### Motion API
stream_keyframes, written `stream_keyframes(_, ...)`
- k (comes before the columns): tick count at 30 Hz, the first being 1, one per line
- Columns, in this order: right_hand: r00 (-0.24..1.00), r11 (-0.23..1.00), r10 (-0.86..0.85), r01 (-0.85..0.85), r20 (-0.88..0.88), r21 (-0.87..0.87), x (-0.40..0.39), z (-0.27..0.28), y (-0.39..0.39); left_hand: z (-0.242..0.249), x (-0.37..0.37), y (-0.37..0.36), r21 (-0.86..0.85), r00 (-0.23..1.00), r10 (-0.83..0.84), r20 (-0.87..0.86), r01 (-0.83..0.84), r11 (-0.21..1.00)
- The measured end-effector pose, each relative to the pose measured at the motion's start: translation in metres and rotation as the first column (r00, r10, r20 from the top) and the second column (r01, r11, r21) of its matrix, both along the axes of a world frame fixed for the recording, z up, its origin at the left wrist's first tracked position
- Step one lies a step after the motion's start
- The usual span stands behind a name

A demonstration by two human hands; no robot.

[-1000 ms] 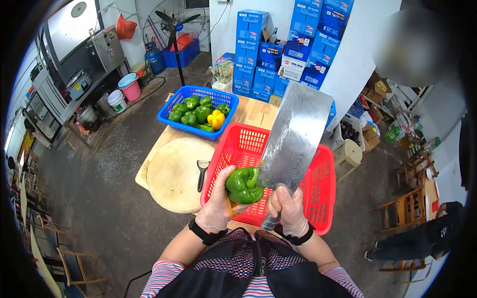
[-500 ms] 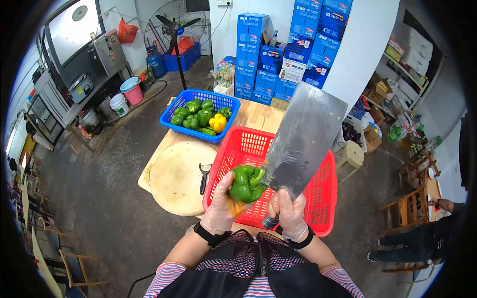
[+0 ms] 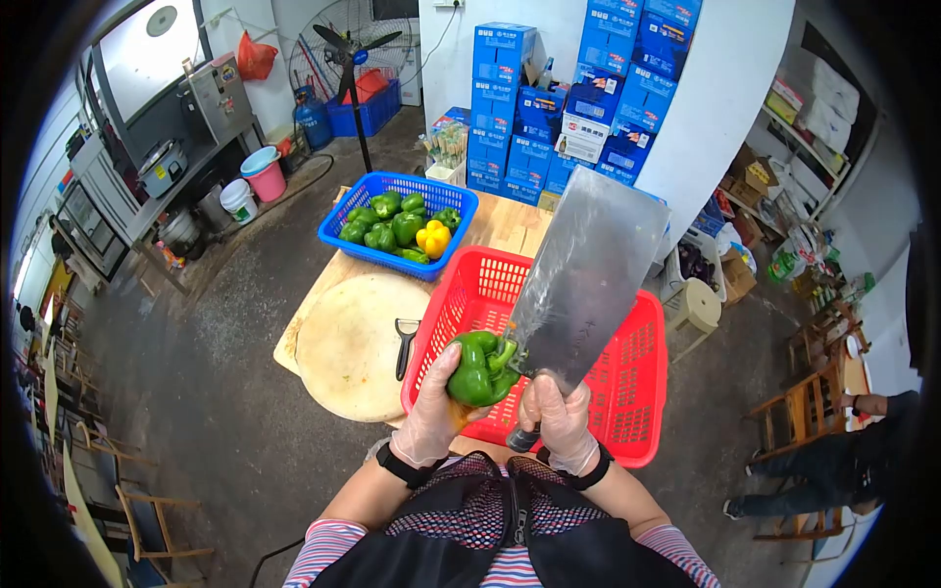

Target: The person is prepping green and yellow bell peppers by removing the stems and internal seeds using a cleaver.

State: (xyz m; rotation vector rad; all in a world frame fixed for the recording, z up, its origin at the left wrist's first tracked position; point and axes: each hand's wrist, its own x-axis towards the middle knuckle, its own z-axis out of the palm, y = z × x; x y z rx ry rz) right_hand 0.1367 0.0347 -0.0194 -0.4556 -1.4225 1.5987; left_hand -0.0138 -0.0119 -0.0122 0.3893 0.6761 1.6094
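My left hand (image 3: 429,412), in a clear glove, holds a green bell pepper (image 3: 478,368) over the near edge of an empty red basket (image 3: 627,367). My right hand (image 3: 561,423), also gloved, grips the handle of a large cleaver (image 3: 584,274). The blade points up and away, and its heel touches the pepper by the stem. A blue basket (image 3: 353,249) farther back holds several green peppers and one yellow pepper (image 3: 432,237).
A round wooden cutting board (image 3: 348,345) lies left of the red basket, a black peeler (image 3: 404,340) at its right edge. Blue cartons (image 3: 549,88) are stacked behind the table. A fan (image 3: 348,49), buckets, wooden chairs and a person at far right surround it.
The cleaver blade has tilted slightly left and back, staying against the pepper's stem end. Both hands have shifted slightly over the red basket's near edge.
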Motion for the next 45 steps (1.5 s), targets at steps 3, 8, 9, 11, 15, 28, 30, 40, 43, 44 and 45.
stream_keyframes(3,0.998,0.995,0.053,-0.055,-0.033,-0.083,-0.001,0.001,0.001,-0.001,-0.007,0.001,-0.026,0.998,-0.064,-0.023,0.063,0.998)
stream_keyframes(8,0.985,0.946,0.16,-0.171,-0.065,-0.275,0.001,-0.001,0.009,-0.007,-0.025,0.009,-0.098,0.949,-0.256,0.184,0.276,0.956)
stream_keyframes(9,0.985,0.947,0.16,-0.172,-0.065,-0.273,0.002,-0.001,0.011,-0.005,-0.026,0.01,-0.14,0.935,-0.286,0.207,0.318,0.938)
stream_keyframes(11,0.977,0.925,0.196,-0.213,-0.085,-0.316,0.003,-0.002,0.013,-0.008,-0.029,0.01,-0.129,0.915,-0.32,0.247,0.359,0.925)
stream_keyframes(15,0.957,0.904,0.27,-0.289,-0.103,-0.316,0.003,-0.002,0.015,-0.013,-0.034,0.012,-0.13,0.849,-0.408,0.336,0.471,0.872)
stream_keyframes(28,0.985,0.967,0.172,-0.167,0.009,-0.193,-0.003,-0.008,0.01,-0.004,-0.025,-0.001,-0.142,0.948,-0.283,0.144,0.303,0.942)
stream_keyframes(30,0.975,0.968,0.218,-0.211,0.04,-0.135,0.001,-0.008,0.016,-0.002,-0.029,-0.002,-0.173,0.932,-0.309,0.191,0.342,0.924)
stream_keyframes(40,0.968,0.945,0.248,-0.234,0.035,-0.229,-0.004,-0.011,0.011,-0.009,-0.043,0.003,-0.363,0.935,-0.258,0.242,0.334,0.87)
stream_keyframes(43,0.991,0.969,0.135,-0.131,0.005,-0.207,-0.013,-0.015,0.006,-0.009,-0.043,0.0,0.007,0.918,-0.272,0.29,0.282,0.959)
stream_keyframes(44,0.999,0.982,0.045,-0.046,-0.009,-0.185,-0.015,-0.016,0.006,-0.009,-0.041,-0.003,0.008,0.918,-0.272,0.289,0.282,0.959)
stream_keyframes(45,1.0,0.982,0.023,-0.026,-0.014,-0.187,-0.015,-0.016,0.007,-0.008,-0.036,-0.005,0.12,0.964,-0.219,0.15,0.202,0.972)
